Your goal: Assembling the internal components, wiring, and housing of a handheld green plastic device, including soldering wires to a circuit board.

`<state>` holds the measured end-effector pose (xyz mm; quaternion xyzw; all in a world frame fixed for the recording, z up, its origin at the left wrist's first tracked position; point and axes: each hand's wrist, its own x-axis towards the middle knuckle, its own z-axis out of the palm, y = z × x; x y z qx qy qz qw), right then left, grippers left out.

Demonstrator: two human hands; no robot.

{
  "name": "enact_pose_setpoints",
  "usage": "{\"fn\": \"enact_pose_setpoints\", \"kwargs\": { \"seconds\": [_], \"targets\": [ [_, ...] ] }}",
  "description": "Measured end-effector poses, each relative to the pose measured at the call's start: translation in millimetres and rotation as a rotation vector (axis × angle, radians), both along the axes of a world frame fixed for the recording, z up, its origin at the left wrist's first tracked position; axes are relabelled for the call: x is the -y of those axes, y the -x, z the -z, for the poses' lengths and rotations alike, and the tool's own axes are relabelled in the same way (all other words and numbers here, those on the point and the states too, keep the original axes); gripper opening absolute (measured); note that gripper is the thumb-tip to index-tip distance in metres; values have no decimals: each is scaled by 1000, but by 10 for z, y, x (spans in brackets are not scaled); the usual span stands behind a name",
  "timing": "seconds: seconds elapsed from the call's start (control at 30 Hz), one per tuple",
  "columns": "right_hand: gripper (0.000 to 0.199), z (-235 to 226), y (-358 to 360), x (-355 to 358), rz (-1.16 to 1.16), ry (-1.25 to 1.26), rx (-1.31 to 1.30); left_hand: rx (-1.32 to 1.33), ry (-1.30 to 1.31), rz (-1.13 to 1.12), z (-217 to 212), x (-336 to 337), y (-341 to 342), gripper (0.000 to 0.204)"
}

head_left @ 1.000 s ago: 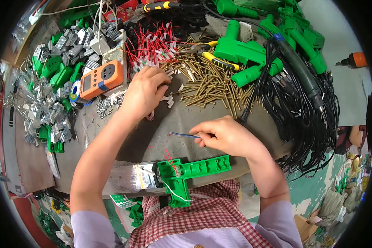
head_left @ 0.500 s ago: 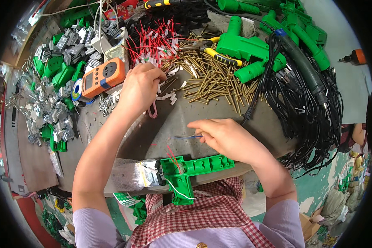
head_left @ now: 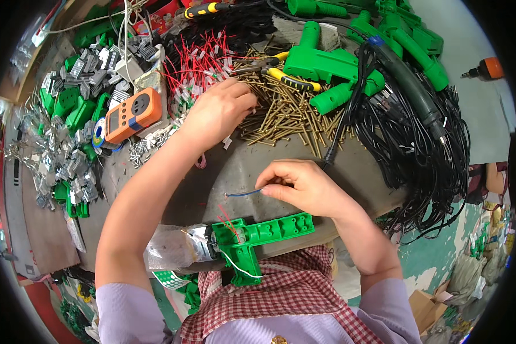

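My right hand pinches a short blue wire between thumb and forefinger, its bare end pointing left above the table. My left hand reaches to the left edge of a pile of long brass-coloured screws. Its fingers are curled together, and what they hold, if anything, is hidden. Close to me at the table edge lies an open green plastic tool housing half. A silver-wrapped motor-like cylinder joins its left side, with red wires and a white wire at it.
Red-wired small parts heap beyond my left hand. An orange meter stands left, beside metal and green parts. Yellow-handled pliers rest on the screws. Green housings, a soldering iron and black cables fill the right.
My left hand has moved right, from beside the red-wired parts to the screw pile's edge. The right hand has turned slightly, showing its pinch on the blue wire. The view has shifted a little.
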<state>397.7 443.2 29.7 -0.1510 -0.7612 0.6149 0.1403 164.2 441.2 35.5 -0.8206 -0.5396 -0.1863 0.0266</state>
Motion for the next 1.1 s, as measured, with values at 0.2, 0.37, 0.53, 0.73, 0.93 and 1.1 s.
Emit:
{"fn": "enact_pose_setpoints", "kwargs": {
  "seconds": [0.2,0.37,0.53,0.73,0.93,1.1],
  "targets": [
    [12,38,-31,-27,-15,347,136,-41,47,-33,-31,254,101,12],
    [5,4,-8,4,16,303,107,111,14,-128,-39,210,63,11],
    [6,-22,12,-2,-20,255,114,-38,-71,-207,-6,-26,45,11],
    [12,-2,2,-4,-1,176,96,-76,-86,-333,9,20,118,19],
    [9,14,28,-1,-20,78,91,-43,-67,-432,9,-17,67,30],
    [10,26,20,12,-14,85,91,-190,-1,-660,56,-257,-163,37]
  ]
}}
